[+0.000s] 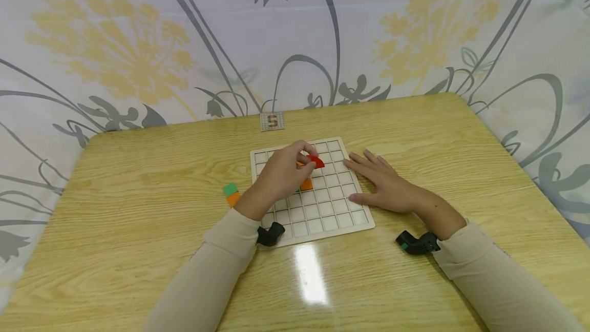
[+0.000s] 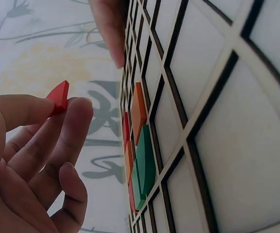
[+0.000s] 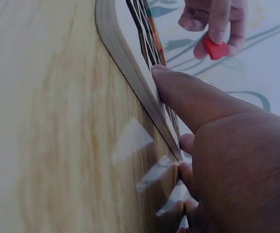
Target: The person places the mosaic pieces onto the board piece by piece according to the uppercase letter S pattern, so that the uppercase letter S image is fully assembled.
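My left hand (image 1: 287, 172) pinches a small red quarter-round tile (image 1: 316, 162) between thumb and fingers over the white gridded board (image 1: 333, 218). In the left wrist view the red tile (image 2: 59, 99) is held up, apart from the board. An orange tile (image 2: 138, 110), a green tile (image 2: 147, 158) and other coloured tiles lie in the grid; in the head view my left hand partly hides them. At the board's right edge my right hand (image 1: 384, 186) lies with its fingers spread. Its thumb (image 3: 193, 97) touches the board's rim in the right wrist view.
A green square tile (image 1: 230, 189) and an orange one (image 1: 233, 199) lie on the wooden table (image 1: 138, 229) left of the board, partly behind my left forearm. Beyond the board is a small card (image 1: 272, 121) with a coloured pattern. A flower-patterned cloth (image 1: 286, 29) stands behind the table.
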Action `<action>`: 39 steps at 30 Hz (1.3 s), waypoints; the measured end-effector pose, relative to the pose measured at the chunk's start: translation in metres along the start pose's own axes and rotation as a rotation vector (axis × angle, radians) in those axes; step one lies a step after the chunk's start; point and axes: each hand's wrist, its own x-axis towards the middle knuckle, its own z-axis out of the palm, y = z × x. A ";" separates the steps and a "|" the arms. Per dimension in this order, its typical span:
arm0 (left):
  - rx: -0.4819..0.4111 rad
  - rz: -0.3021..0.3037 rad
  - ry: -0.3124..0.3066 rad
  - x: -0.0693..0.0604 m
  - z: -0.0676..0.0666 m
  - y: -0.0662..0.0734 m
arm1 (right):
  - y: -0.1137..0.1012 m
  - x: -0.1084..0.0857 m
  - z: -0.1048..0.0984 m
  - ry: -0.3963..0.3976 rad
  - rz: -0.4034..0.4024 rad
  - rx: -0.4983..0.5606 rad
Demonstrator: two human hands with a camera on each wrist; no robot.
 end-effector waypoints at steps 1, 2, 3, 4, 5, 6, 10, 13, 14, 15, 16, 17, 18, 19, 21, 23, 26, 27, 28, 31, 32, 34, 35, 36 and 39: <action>0.008 -0.002 -0.001 0.000 0.001 -0.001 | 0.000 0.000 0.000 0.000 -0.001 -0.001; 0.017 -0.001 -0.002 0.001 0.001 -0.001 | 0.000 0.000 0.000 0.000 0.000 -0.002; 0.027 0.001 -0.004 0.001 0.002 -0.001 | 0.000 0.000 0.000 0.001 -0.001 -0.005; 0.037 0.005 -0.006 0.001 0.003 -0.002 | 0.000 0.001 0.000 0.002 -0.002 -0.007; 0.046 0.009 -0.006 0.001 0.003 -0.002 | 0.000 0.000 0.000 0.002 -0.002 -0.009; 0.053 0.011 -0.009 0.002 0.003 -0.002 | 0.000 0.001 0.000 0.002 -0.003 -0.011; 0.069 0.011 -0.030 0.002 0.004 -0.001 | 0.001 0.000 0.000 0.002 -0.005 -0.015; 0.084 0.004 -0.044 0.002 0.005 0.000 | 0.001 0.001 0.000 0.004 -0.009 -0.018; 0.090 0.005 -0.048 0.002 0.005 -0.001 | 0.001 0.001 0.000 0.004 -0.010 -0.019; 0.096 0.007 -0.051 0.002 0.006 -0.001 | 0.001 0.001 -0.001 0.004 -0.010 -0.019; 0.102 0.012 -0.052 0.002 0.006 -0.001 | 0.001 0.000 -0.001 0.004 -0.011 -0.018; 0.109 0.018 -0.053 0.002 0.007 -0.002 | 0.001 0.000 -0.001 0.005 -0.011 -0.019; 0.113 0.024 -0.052 0.003 0.007 -0.002 | 0.001 0.000 -0.001 0.006 -0.011 -0.021; 0.118 0.029 -0.052 0.003 0.008 -0.002 | 0.001 0.001 -0.001 0.006 -0.011 -0.021; 0.130 0.034 -0.051 0.002 0.009 -0.003 | 0.002 0.001 -0.001 0.006 -0.010 -0.024; 0.142 0.037 -0.050 0.002 0.010 -0.004 | 0.002 0.000 0.000 0.005 -0.008 -0.025; 0.170 0.036 -0.049 0.000 0.011 -0.004 | 0.001 0.000 0.000 0.003 -0.008 -0.022; 0.178 0.034 -0.049 0.000 0.012 -0.004 | 0.001 0.000 0.000 0.003 -0.008 -0.021; 0.186 0.029 -0.049 0.000 0.012 -0.004 | 0.001 0.000 0.000 0.003 -0.009 -0.022; 0.213 0.012 -0.051 0.001 0.013 -0.004 | 0.002 0.000 0.001 0.003 -0.012 -0.029; 0.226 0.010 -0.051 0.001 0.013 -0.004 | 0.002 0.000 0.001 0.005 -0.013 -0.027; 0.258 0.016 -0.043 0.001 0.015 -0.004 | 0.002 0.000 0.001 0.010 -0.018 -0.025; 0.277 0.022 -0.038 0.002 0.015 -0.004 | 0.002 -0.001 0.001 0.013 -0.020 -0.024; 0.296 0.028 -0.035 0.002 0.016 -0.004 | 0.002 -0.001 0.000 0.015 -0.022 -0.023; 0.342 0.043 -0.025 0.001 0.017 -0.003 | 0.002 0.000 0.000 0.019 -0.025 -0.023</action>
